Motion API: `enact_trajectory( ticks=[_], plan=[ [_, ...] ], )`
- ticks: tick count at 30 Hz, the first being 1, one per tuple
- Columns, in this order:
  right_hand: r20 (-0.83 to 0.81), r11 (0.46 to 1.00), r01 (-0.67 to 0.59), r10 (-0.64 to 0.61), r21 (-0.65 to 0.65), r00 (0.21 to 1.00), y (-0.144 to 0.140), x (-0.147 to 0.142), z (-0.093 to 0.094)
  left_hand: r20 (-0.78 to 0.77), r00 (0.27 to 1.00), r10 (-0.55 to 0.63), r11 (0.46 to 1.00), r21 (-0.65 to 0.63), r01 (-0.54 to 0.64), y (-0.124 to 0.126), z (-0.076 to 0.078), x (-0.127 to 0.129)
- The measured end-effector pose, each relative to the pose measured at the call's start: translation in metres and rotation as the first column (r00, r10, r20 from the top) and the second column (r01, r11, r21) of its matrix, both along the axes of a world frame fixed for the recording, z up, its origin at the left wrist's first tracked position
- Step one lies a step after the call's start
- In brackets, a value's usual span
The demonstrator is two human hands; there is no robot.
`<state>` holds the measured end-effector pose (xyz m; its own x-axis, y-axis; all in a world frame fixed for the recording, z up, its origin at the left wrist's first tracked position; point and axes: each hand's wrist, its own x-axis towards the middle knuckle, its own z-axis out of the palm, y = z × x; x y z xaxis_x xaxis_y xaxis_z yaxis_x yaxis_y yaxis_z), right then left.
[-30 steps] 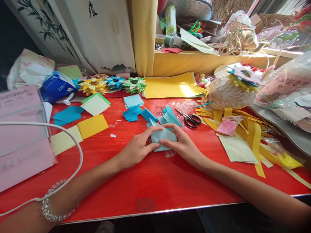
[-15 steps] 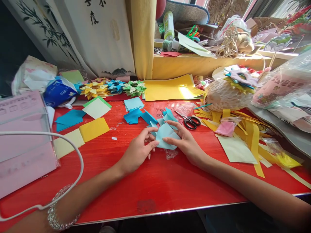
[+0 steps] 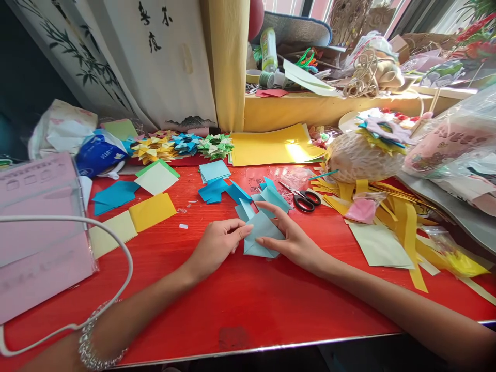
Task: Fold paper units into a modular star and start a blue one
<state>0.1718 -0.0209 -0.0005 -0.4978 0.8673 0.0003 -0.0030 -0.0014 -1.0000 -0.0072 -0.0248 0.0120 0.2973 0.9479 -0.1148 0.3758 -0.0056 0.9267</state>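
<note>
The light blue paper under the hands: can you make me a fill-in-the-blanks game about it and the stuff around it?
1. Both hands press a folded light blue paper onto a table coloured ____.
2. The tool with black handles lying right of the blue pieces is a pair of ____.
3. The left hand has a sparkly ____ on its wrist.
4. Just left of the yellow square lies a square of a ____ yellow.

Missing words: red; scissors; bracelet; paler

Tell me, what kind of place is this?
Probably a home craft corner for paper folding. A red table holds coloured paper squares, folded paper stars and scissors, and both hands press a light blue paper piece.
</note>
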Motion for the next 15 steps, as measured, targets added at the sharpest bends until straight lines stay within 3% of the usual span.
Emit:
enact_trajectory(
  ticks=[6,9,15],
  plan=[
    [0.046,0.985,0.144,-0.149,0.097,0.988,0.0016,0.0002,-0.0006,-0.037,0.995,-0.09,0.995,-0.035,0.089,0.0022,-0.0022,-0.0006],
    [0.012,0.981,0.189,-0.189,0.036,0.982,0.0031,-0.0006,-0.0018,-0.059,0.994,-0.096,0.995,-0.043,0.094,0.0023,-0.0031,-0.0003],
    [0.036,0.993,0.09,-0.088,-0.076,0.996,0.0058,0.0008,-0.0001,-0.018,0.998,-0.053,0.997,-0.061,0.052,0.0016,-0.0035,0.0001]
  ],
)
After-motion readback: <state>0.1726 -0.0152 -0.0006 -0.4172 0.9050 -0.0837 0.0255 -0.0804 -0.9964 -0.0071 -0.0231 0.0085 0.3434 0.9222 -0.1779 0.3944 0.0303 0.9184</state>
